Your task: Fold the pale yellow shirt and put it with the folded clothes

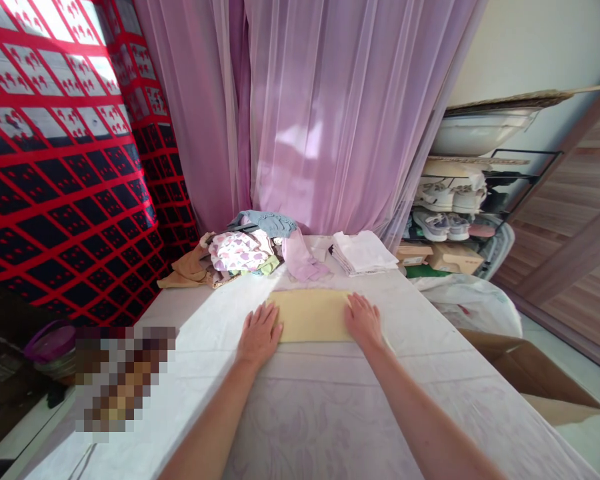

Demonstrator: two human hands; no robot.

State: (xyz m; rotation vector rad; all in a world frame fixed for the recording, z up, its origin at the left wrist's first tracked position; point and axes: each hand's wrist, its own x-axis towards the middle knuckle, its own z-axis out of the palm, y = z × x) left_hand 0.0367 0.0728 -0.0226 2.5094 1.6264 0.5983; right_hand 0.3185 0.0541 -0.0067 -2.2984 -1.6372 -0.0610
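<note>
A folded pale yellow cloth (313,317) lies flat in a wide strip on the white table cover. My left hand (261,330) rests at its left end, palm down with the fingers stretched out. At the right end, my right hand (363,320) lies palm down, its fingers extended over the cloth's edge. Neither hand grasps the cloth; both touch it from above. Behind it on the left is a heap of crumpled clothes (243,252), and behind it on the right sits a stack of folded white cloths (364,252).
Purple curtains (325,120) hang behind the table. To the right stands a rack with shoes (440,223), and an open cardboard box (535,373) is on the floor. A red-and-black checked cloth (70,173) hangs at left. Part of the left side is pixelated.
</note>
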